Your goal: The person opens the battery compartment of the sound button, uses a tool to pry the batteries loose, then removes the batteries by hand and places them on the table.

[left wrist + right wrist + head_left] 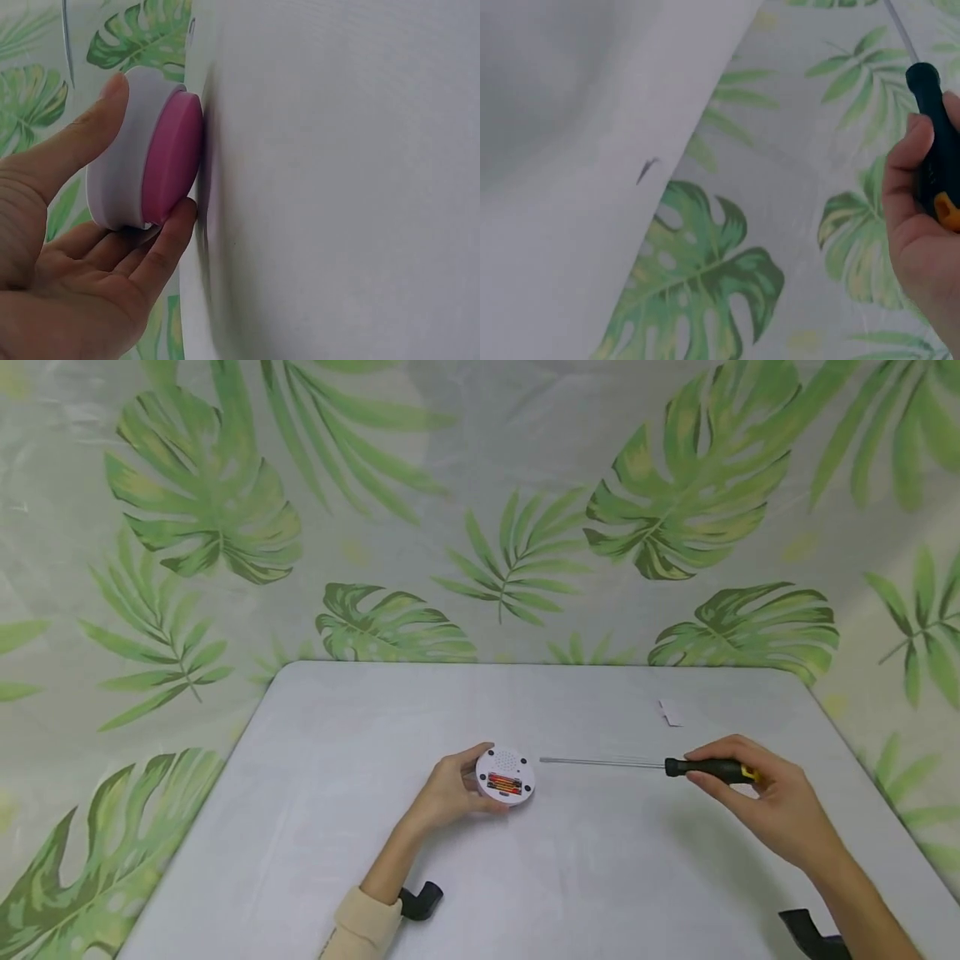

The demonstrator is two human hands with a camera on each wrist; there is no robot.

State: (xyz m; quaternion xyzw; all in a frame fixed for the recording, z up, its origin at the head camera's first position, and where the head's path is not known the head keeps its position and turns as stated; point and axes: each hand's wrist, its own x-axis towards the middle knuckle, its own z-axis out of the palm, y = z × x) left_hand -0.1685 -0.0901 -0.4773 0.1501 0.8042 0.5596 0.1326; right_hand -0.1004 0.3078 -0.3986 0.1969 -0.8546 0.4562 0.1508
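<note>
My left hand grips a round white device by its edge, its back turned up in the head view. That back has an open battery compartment holding red batteries, small dark feet and a patch of tiny holes. In the left wrist view the device's pink face is turned toward the table, with my thumb on one side and fingers on the other. My right hand holds a long screwdriver by its black-and-yellow handle. The shaft points left, its tip a short way right of the device.
A small white flat piece lies on the white table toward the back right. A leaf-patterned cloth spreads behind the table and along its sides. Black wrist mounts sit at both forearms.
</note>
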